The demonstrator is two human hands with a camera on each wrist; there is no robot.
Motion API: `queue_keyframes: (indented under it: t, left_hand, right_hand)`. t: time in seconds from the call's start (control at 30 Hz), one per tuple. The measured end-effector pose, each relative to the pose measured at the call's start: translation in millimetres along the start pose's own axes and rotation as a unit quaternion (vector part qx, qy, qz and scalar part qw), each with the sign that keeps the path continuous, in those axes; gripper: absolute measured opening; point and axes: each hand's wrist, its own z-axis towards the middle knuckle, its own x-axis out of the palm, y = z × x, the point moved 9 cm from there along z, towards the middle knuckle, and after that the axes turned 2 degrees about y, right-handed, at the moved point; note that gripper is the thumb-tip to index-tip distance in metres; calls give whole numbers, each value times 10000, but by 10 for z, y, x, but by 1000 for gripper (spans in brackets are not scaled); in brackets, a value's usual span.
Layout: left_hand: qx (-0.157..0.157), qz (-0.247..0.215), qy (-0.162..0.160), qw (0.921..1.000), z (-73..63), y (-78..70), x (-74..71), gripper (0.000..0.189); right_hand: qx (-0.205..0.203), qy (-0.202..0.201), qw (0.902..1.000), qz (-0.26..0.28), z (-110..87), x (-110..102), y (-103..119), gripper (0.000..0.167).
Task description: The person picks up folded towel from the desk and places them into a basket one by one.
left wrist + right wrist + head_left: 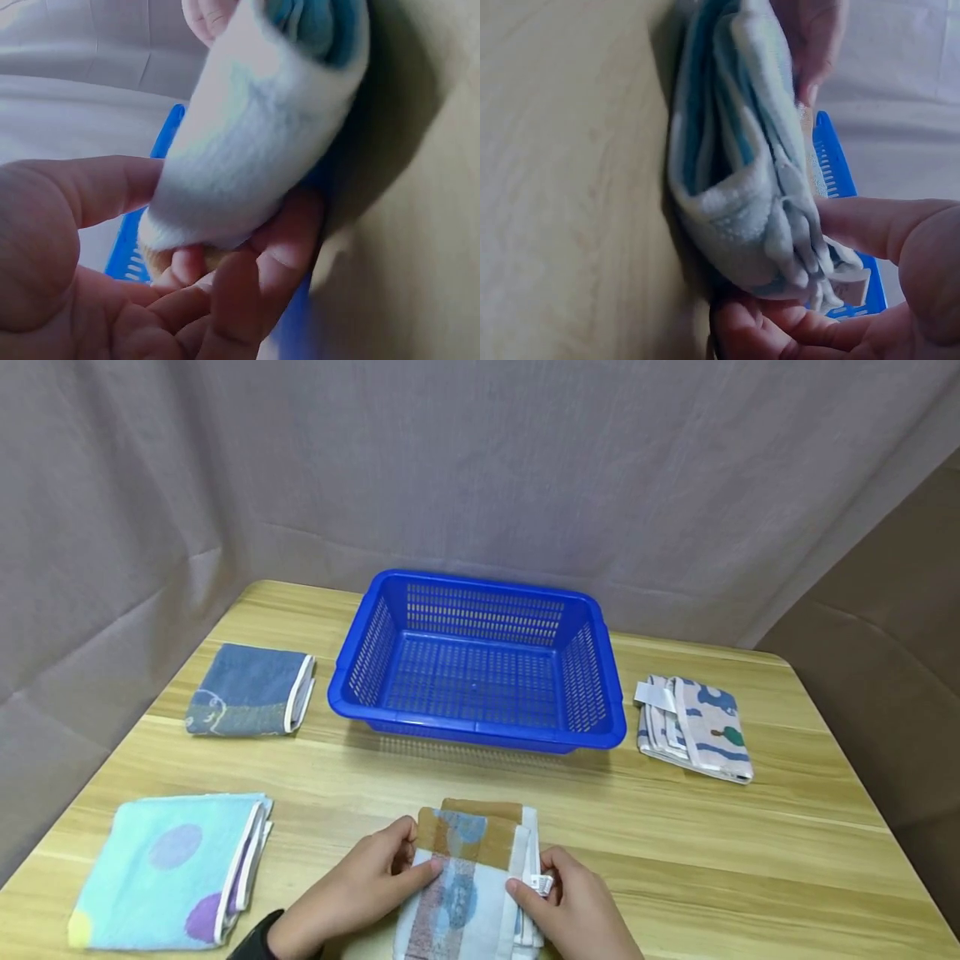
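A folded towel (468, 885), white with brown, blue and reddish patches, is held just over the near edge of the table. My left hand (360, 881) grips its left side, thumb on top and fingers beneath. On the right side, my right hand (573, 902) pinches the layered edges beside a small white tag (542, 883). The left wrist view shows the towel's rounded fold (240, 142) between thumb and fingers. From the right wrist, several stacked layers of the towel (742, 165) show, with bluish inner faces.
Behind the hands stands a blue plastic basket (472, 727) with nothing in it. A folded dark blue towel (251, 685) lies to its left, a folded light blue dotted towel (165, 877) at the near left. To the right lies a folded white patterned towel (697, 727).
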Motion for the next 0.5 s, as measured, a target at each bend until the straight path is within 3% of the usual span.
queue_keyframes:
  t: [0.13,0.23,0.33,0.43,0.5]
  left_hand:
    - [-179,-591,279,9977,10,51,55,36]
    - [-267,-1152,542,9915,13,90,105,34]
    - [-173,-1396,724,9874,31,81,135,40]
    - [-79,-1346,778,9878,59,56,137,41]
    - [-66,-1413,827,9865,74,44,138,40]
  right_hand:
    - [2,240,9972,704,38,36,-30,36]
    - [-68,574,9884,1402,70,77,-45,36]
    - [-136,1090,9678,2264,79,139,-43,42]
    - [-134,1475,9456,2898,71,182,-41,58]
    - [-141,1553,9397,3045,69,187,-43,68]
